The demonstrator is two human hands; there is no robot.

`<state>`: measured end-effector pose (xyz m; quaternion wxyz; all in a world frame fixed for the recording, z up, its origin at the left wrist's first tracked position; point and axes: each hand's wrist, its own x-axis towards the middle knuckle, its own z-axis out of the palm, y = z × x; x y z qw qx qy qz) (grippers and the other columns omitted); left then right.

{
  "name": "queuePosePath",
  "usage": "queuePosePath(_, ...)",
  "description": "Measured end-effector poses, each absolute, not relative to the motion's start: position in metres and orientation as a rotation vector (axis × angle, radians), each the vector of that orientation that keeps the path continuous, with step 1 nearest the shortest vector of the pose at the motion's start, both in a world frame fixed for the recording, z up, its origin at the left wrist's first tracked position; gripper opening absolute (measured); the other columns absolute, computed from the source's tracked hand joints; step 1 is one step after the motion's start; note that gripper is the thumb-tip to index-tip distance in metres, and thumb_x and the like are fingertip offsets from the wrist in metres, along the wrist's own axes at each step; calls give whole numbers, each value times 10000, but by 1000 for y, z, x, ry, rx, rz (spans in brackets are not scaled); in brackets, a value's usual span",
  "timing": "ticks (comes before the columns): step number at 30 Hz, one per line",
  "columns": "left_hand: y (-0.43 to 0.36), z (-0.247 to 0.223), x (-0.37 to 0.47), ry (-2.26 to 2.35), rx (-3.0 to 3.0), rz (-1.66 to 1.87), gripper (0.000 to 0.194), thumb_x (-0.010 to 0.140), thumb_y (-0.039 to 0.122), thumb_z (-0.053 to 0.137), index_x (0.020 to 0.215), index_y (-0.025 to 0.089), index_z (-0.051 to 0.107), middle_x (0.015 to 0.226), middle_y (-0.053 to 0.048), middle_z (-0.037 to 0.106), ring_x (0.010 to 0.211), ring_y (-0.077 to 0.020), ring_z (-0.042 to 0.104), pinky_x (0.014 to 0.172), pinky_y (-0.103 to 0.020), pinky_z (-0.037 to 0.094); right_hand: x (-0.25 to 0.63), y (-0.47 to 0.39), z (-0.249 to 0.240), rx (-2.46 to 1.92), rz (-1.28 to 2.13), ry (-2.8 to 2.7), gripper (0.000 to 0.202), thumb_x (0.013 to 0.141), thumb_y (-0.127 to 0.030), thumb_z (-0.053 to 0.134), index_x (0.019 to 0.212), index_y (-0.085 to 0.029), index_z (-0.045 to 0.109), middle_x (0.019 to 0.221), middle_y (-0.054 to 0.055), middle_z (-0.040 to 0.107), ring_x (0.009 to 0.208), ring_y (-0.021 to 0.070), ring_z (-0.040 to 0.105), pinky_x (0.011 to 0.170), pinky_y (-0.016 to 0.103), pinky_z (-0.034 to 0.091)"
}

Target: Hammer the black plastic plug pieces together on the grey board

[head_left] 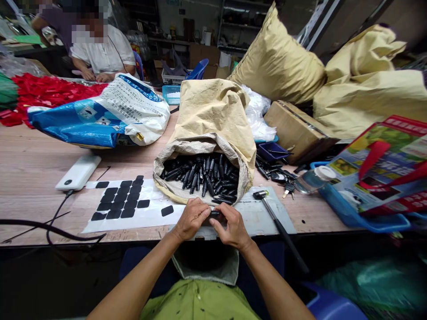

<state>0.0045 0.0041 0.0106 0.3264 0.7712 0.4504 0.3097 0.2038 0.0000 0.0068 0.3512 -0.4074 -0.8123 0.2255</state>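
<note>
Between my two hands, just over the table's front edge, is a short black cylindrical part [215, 214]. My left hand [193, 218] pinches its left end, and my right hand [231, 223] has thumb and fingers closed around the right end. Right behind them lies a tan sack [213, 106], its mouth turned toward me, holding many black tapered parts [208, 173] of similar look. To the right, a hammer [278, 222] rests on a grey sheet [250, 215], its handle sticking out past the edge. An open bag [207, 266] is below my hands, at my lap.
At left are a sheet with black stickers [116, 200], a white power bank [78, 172] with a cable and a blue-white sack [100, 115]. Keys [288, 190], a jar [315, 180] and a blue basket [363, 218] stand right. A person [103, 53] sits across the table.
</note>
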Motion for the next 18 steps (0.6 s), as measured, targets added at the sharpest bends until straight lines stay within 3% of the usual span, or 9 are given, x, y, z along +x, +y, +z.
queuePosePath(11,4,5,6,1198,2062,812,448,1059,373,374,710,192,590,720,-22,593,821,-204,522,856,-403,369,203,1,6,-1020,556,-2125,130,957,-330,581,999,-210,610,841,36,611,768,193,567,722,323,434)
queuePosePath(16,-5,40,12,1299,1905,1028,249,1003,338,515,1146,217,680,1080,-62,701,1036,-242,559,959,-422,409,205,2,6,-1040,606,-2060,154,999,-322,526,975,-209,627,828,36,618,775,188,589,707,308,446)
queuePosePath(18,-18,75,11,1232,1817,1165,260,989,317,547,1195,233,681,1153,-67,688,1103,-253,566,1002,-434,425,206,1,7,-1047,606,-2061,163,995,-332,523,967,-212,630,822,37,620,776,194,589,714,319,456)
